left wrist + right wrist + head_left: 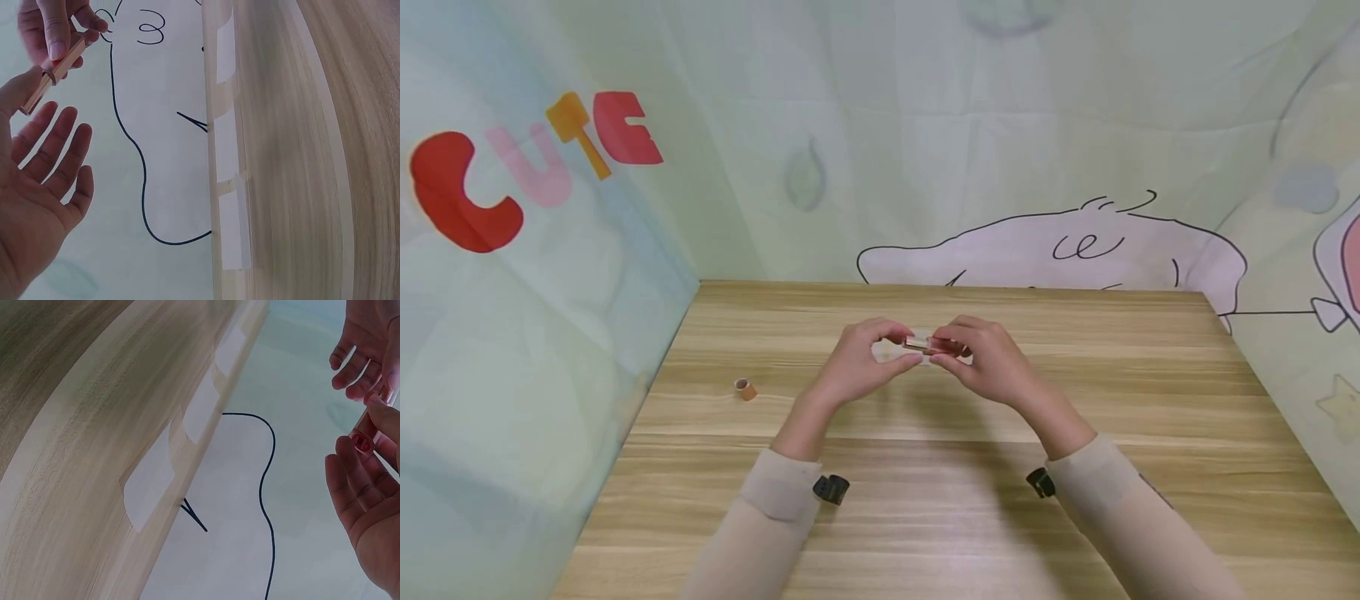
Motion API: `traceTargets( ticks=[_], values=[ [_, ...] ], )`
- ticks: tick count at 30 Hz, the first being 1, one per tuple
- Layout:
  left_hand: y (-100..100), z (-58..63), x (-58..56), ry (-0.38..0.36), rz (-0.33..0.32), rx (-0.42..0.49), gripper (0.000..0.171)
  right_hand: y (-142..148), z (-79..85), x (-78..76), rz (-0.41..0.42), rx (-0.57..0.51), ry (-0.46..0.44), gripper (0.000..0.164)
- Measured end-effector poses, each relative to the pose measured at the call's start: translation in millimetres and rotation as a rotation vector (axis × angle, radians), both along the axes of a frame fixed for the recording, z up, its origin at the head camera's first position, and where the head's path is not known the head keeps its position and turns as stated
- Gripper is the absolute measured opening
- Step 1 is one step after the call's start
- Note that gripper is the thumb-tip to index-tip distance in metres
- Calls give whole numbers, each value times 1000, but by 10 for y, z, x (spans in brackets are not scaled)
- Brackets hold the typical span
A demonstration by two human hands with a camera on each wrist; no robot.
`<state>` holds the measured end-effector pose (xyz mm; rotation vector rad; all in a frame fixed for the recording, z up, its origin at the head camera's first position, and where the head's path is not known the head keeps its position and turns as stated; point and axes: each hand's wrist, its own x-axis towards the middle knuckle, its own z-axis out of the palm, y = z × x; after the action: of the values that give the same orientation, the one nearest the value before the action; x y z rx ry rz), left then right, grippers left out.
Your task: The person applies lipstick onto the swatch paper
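Both hands meet over the far middle of the table around a slim lipstick tube [917, 342] with a shiny copper-gold case. My left hand [859, 365] pinches its left end between thumb and index finger; the other fingers are spread in the left wrist view. From the other side, my right hand [990, 357] grips the reddish end with thumb and fingers, hiding part of it. The right wrist view shows a round red end [361, 443] of the tube near the right fingertips. A small copper-coloured hollow cap [746, 389] stands on the table to the left.
The wood-grain table [925, 517] ends at a printed cloth backdrop [820, 167] behind and at both sides. White tape strips [232, 225] run along the table's far edge. Dark wrist straps [832, 489] show at both cuffs.
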<state>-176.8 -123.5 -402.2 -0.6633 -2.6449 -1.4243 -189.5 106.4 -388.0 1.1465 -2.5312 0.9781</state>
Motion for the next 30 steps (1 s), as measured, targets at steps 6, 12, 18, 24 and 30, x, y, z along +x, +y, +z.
traceTargets(
  ticks=[6,12,18,24,30],
  values=[
    [22,-2,3,19,-3,20,28,-23,-2,0,8,-10,9,12],
    [31,10,2,39,-1,22,23,-25,-15,-6,1,-16,15,12],
    [37,0,-6,75,5,51,16,-31,-21,-9,9,-33,33,12],
    [36,0,6,61,1,85,13,-20,-33,-10,31,-47,22,12],
    [20,29,36,45,-16,117,10,-15,-25,0,60,-59,-34,10]
  ],
)
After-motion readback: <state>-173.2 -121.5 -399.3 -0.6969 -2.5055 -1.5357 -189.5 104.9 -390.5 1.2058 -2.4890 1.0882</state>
